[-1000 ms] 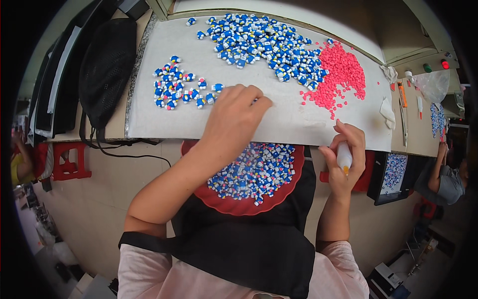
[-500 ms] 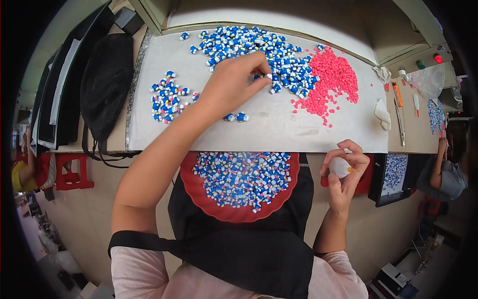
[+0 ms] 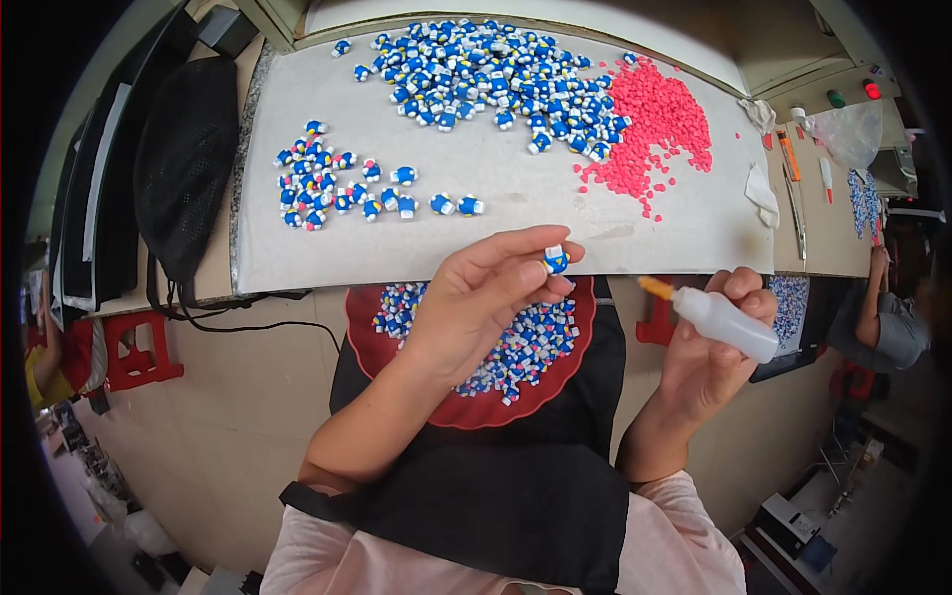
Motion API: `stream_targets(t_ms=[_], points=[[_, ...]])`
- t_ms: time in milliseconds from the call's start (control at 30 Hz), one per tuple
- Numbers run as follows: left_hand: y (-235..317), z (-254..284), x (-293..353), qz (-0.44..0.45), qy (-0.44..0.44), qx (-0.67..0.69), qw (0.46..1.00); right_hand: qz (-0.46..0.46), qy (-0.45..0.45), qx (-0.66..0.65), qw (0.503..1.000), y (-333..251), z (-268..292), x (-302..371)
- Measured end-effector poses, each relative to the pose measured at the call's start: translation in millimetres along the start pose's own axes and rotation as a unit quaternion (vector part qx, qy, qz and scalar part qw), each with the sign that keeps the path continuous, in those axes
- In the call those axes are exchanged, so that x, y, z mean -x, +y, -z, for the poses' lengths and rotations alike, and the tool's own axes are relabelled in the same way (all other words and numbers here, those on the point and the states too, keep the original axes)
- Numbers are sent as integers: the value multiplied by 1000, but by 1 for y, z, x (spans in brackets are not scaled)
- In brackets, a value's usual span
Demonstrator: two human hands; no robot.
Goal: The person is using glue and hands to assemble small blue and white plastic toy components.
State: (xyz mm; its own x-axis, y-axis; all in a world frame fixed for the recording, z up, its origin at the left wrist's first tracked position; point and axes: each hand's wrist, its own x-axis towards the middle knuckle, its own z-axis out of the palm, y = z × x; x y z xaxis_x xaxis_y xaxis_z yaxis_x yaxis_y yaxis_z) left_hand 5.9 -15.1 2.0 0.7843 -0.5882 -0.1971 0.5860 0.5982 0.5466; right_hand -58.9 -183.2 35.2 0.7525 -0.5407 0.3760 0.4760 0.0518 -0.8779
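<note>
My left hand is closed in a pinch on a small blue-and-white piece with a yellow spot, just above the table's near edge. To its right, my right hand grips a translucent white squeeze bottle, whose orange tip points left toward the piece without touching it. Beneath my left hand a red scalloped bowl, partly hidden by my forearm, holds many similar pieces. A large heap of blue-and-white pieces lies at the back of the white-covered table, beside a spread of tiny pink bits.
A smaller group of pieces with pink spots lies at the left, near a black mesh bag. Right of the table sheet are a white cloth, tweezers and an orange-handled tool. Another person sits at the far right.
My left hand has come back from the heap toward me, bringing a piece over the table's near edge. My right hand has turned the bottle so its tip faces left.
</note>
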Motion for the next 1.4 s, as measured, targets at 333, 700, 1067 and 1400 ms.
stream_targets(t_ms=[333,700,1067,1400], points=[[-6,0,3,-1,-32,-29,999,211,-149,139,956,1,-2,12],[-10,0,3,3,-34,-54,998,194,-200,160,947,-2,-1,11],[-11,-2,3,24,-42,-23,999,200,-189,177,945,-4,6,8],[9,8,0,-58,-5,-11,998,-67,-129,224,964,15,62,-63]])
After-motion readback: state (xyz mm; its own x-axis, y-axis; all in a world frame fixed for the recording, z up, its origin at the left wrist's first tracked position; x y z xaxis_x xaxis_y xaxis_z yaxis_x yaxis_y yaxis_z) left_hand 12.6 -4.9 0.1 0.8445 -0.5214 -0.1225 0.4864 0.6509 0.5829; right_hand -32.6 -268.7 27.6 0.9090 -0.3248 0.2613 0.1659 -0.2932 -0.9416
